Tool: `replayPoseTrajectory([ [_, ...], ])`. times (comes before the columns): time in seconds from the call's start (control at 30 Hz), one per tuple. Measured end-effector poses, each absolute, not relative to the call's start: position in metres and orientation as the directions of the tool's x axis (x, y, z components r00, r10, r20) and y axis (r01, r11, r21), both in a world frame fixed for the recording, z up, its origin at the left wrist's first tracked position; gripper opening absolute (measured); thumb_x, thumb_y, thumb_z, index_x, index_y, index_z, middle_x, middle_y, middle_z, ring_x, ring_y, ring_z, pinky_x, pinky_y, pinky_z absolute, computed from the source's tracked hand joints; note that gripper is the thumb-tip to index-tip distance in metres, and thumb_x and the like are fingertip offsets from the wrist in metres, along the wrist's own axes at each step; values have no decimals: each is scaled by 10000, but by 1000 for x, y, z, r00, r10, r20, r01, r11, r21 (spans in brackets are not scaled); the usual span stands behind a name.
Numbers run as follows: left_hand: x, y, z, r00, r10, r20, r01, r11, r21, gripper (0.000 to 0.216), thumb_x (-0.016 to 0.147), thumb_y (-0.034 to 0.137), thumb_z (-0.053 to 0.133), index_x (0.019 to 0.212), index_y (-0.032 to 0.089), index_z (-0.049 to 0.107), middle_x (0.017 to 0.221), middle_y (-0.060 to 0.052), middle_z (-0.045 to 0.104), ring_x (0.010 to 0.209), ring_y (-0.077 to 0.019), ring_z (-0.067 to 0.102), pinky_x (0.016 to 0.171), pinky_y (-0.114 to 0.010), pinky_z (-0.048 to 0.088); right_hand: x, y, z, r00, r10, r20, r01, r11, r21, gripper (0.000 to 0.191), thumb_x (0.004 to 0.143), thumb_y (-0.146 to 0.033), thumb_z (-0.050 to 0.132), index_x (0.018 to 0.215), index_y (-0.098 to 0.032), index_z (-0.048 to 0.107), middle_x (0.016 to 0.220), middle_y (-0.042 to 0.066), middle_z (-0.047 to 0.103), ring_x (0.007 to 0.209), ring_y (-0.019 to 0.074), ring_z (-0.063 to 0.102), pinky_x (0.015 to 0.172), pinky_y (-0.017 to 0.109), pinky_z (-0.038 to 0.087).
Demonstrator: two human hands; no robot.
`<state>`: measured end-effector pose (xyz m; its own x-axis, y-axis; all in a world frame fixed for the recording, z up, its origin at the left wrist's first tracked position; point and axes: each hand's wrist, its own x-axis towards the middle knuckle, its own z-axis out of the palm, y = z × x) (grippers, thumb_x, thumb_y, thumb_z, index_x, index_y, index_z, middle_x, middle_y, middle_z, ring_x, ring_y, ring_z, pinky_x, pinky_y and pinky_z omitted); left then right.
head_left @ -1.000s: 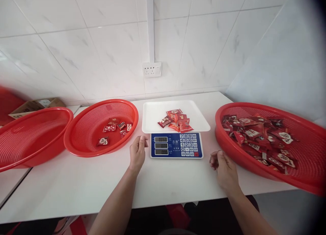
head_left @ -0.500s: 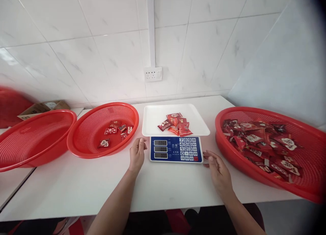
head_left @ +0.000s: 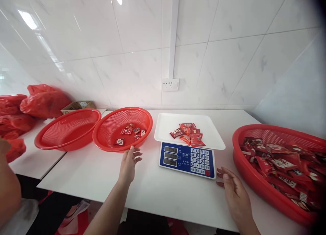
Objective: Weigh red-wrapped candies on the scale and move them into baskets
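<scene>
My left hand (head_left: 129, 163) is open and holds nothing, its fingertips close to the near rim of the middle red basket (head_left: 109, 147). Several small wrapped candies (head_left: 126, 131) lie in that basket. On the right, my right hand (head_left: 233, 189) is open with slightly curled fingers, beside the corner of the blue-panelled digital scale (head_left: 187, 160). The scale's white tray (head_left: 212, 129) bears a small heap of red candy packets (head_left: 189, 131). To the right of my right hand stands a large red basket (head_left: 240, 160) full of red packets (head_left: 284, 163).
Farther left is another red basket (head_left: 68, 145), with a cardboard box (head_left: 78, 106) behind it. Red plastic bags (head_left: 47, 101) stand at the far left, where part of another person (head_left: 10, 184) shows. A wall socket (head_left: 170, 84) is behind the white table (head_left: 150, 197).
The view has turned left, bringing the bags and the other person into sight. My left hand has moved away from the scale towards the middle basket. My right hand stays near the scale's right corner.
</scene>
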<state>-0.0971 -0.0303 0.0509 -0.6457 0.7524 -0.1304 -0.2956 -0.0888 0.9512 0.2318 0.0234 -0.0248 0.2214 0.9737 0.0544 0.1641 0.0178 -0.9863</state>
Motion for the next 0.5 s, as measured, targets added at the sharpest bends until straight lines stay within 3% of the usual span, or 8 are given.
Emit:
replayPoseTrajectory([
  [0.1, -122, -23, 58, -635, 768, -79, -235, -94, 967, 465, 671, 568, 665, 849, 151, 562, 921, -80, 610, 755, -165, 621, 622, -293, 509, 232, 25, -27, 209, 977, 44, 166, 9, -986, 552, 790, -637, 495, 1106, -190, 568, 1162, 112, 617, 1016, 244, 613, 713, 323, 566],
  [0.27, -155, 9, 70, -549, 835, 22, 114, 48, 992, 408, 770, 524, 547, 998, 186, 542, 1184, -121, 568, 896, -187, 652, 707, -329, 544, 232, 26, -28, 212, 976, 53, 202, 9, -979, 560, 781, -646, 501, 1093, -186, 569, 1136, 110, 620, 1012, 251, 609, 732, 342, 562],
  [0.4, -178, 16, 72, -560, 828, 21, 271, 159, 949, 335, 741, 431, 588, 936, 158, 589, 1014, -134, 646, 856, -240, 664, 712, -380, 538, 233, 25, -28, 218, 974, 64, 203, 19, -979, 591, 767, -659, 504, 1107, -178, 561, 1135, 115, 620, 1010, 256, 608, 729, 349, 559],
  [0.5, -207, 4, 81, -640, 758, 126, 414, 202, 887, 289, 754, 392, 574, 927, 163, 607, 1027, -148, 640, 1062, -317, 583, 875, -456, 473, 234, 24, -28, 225, 973, 52, 191, 8, -982, 610, 756, -670, 510, 1110, -175, 560, 1127, 117, 625, 996, 256, 615, 727, 348, 559],
])
